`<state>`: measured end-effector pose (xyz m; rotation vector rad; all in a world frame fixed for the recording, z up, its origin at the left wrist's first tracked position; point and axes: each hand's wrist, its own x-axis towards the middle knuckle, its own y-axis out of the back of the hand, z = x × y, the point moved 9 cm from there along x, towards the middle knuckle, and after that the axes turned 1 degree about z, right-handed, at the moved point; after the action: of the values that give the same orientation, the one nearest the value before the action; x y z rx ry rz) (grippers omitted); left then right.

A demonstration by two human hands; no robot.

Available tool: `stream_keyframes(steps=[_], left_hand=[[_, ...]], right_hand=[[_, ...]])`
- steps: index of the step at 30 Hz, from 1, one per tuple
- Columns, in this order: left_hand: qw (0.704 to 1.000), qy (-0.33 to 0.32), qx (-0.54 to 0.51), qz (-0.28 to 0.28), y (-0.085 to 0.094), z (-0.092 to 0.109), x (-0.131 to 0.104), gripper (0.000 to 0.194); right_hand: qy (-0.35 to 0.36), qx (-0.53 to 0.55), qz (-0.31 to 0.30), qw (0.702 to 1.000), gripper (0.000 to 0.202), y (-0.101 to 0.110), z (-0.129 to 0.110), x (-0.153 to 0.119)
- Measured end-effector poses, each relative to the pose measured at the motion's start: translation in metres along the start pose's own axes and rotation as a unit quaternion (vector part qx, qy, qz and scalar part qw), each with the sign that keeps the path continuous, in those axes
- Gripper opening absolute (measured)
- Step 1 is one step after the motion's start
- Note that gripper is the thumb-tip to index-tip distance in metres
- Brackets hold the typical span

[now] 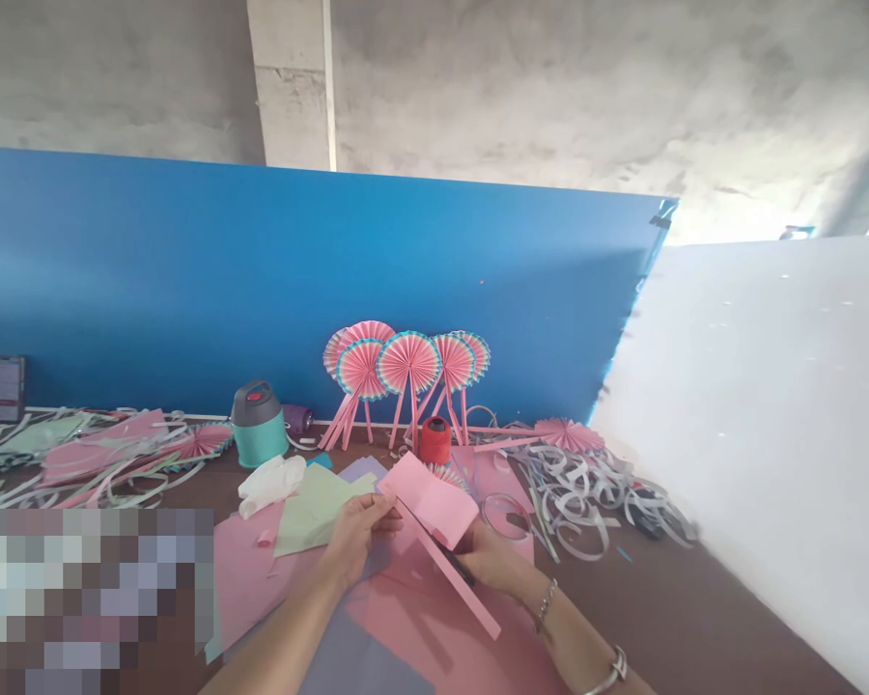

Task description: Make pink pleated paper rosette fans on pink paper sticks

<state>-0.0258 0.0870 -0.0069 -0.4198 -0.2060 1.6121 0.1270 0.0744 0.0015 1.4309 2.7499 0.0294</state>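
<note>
My left hand pinches the upper left edge of a pink paper sheet, held above the table. Black-handled scissors are in my right hand, with their blades in the paper along its lower edge. A narrow pink paper strip hangs from that cut, slanting down to the right. Under both hands lie larger pink sheets and grey-purple paper. Beside my left hand is pale green paper. My right hand partly hides the scissors' handles.
Pink pleated paper fans on strip handles lean against a blue panel. A teal lidded container and a red object stand before it. Curled paper strips heap at right; more offcuts and a phone are left.
</note>
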Motion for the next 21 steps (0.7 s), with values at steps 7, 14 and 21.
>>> stream_keyframes(steps=[7, 14, 21], left_hand=[[1.0, 0.006, -0.005, 0.003, 0.0, 0.0, 0.0, 0.041], [1.0, 0.019, -0.006, -0.019, -0.007, 0.001, -0.005, 0.041], [0.999, 0.032, -0.005, -0.018, -0.007, -0.003, -0.005, 0.039]], right_hand=[[0.005, -0.016, 0.01, 1.0, 0.07, 0.0, -0.01, -0.004], [0.018, -0.061, 0.041, 0.997, 0.069, 0.003, -0.013, -0.003], [0.039, -0.089, 0.05, 0.994, 0.068, 0.005, -0.018, -0.005]])
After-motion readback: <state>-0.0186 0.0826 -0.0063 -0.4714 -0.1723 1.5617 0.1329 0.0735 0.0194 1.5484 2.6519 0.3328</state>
